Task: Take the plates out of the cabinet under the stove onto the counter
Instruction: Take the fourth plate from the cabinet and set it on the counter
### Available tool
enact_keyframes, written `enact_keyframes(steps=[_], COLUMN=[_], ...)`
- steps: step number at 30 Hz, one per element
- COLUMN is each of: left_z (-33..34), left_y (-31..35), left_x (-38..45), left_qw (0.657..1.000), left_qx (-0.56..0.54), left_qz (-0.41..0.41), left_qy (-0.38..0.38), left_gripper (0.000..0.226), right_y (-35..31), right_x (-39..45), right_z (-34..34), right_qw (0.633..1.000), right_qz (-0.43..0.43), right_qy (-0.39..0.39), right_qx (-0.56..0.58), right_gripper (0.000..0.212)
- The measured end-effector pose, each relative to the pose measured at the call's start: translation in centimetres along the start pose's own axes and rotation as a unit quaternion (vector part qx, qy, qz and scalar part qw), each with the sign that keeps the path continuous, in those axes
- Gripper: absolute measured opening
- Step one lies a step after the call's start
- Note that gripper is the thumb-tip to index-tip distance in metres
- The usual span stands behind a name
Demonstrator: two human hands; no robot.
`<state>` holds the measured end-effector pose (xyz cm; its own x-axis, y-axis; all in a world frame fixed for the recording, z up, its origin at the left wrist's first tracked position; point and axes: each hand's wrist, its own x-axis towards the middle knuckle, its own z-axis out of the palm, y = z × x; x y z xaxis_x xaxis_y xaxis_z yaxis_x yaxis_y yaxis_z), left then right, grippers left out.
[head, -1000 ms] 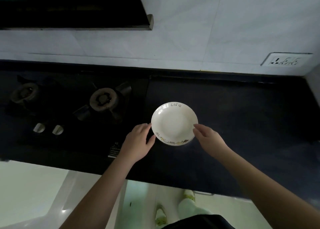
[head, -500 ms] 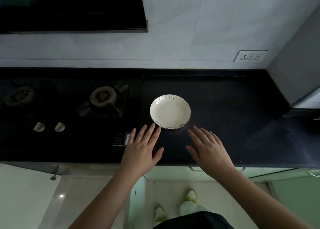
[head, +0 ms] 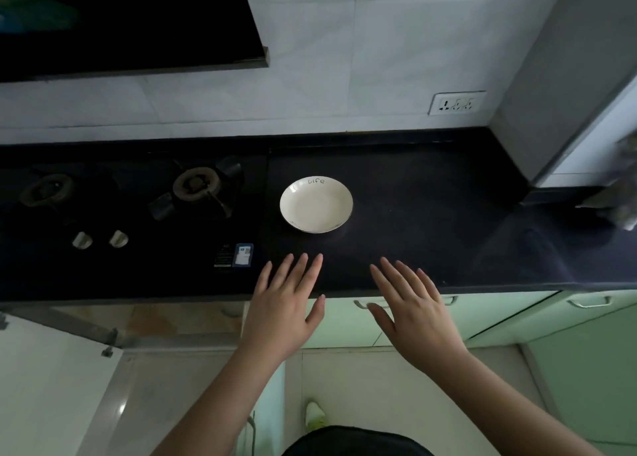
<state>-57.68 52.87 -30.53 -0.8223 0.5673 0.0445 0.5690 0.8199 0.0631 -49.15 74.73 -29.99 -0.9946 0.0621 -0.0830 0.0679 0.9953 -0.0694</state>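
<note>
Bare skin comes first in view: the left hand [head: 284, 305] and the right hand [head: 412, 309] both hover palm-down over the front edge of the tabletop, fingers spread and straight, holding nothing. They sit side by side with a gap between them, and neither touches anything that can be seen.

Beyond the fingertips, and apart from them, the small round white ceramic plate with a thin dark rim line and the word "life" written near its far edge [head: 316, 205] rests flat on the black stone tabletop [head: 431, 214], just to the right of the black gas stove with two burners [head: 138, 197]. The plate lies straight ahead of the gap between the hands, a little closer to the left fingertips than to the right. Being round, it has no long axis to line up with.

As a judgement, this plate is delivered, and any next plate lies the opposite way: down and towards the person, under the stove. That is the hard part to read. A white open cabinet door [head: 51, 386] shows at lower left, but the cabinet's inside is cut off by the tabletop's edge, so whether more plates wait there cannot be told. Pale green drawer fronts with metal handles [head: 499, 314] fill the right below the tabletop.
</note>
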Motion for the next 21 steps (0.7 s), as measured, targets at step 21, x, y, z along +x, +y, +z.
enact_keyframes(steps=[21], left_z=[-1.8], left_y=[11.7], left_x=[-21.6], left_qw=[0.992], left_qx=[0.043], left_qz=[-0.119], left_qy=[-0.016], left_gripper=[0.061], right_y=[-0.2], right_x=[-18.0], right_z=[0.6], right_qw=[0.996], right_qz=[-0.076], right_qy=[-0.002], right_qx=[0.044], right_gripper=[0.069])
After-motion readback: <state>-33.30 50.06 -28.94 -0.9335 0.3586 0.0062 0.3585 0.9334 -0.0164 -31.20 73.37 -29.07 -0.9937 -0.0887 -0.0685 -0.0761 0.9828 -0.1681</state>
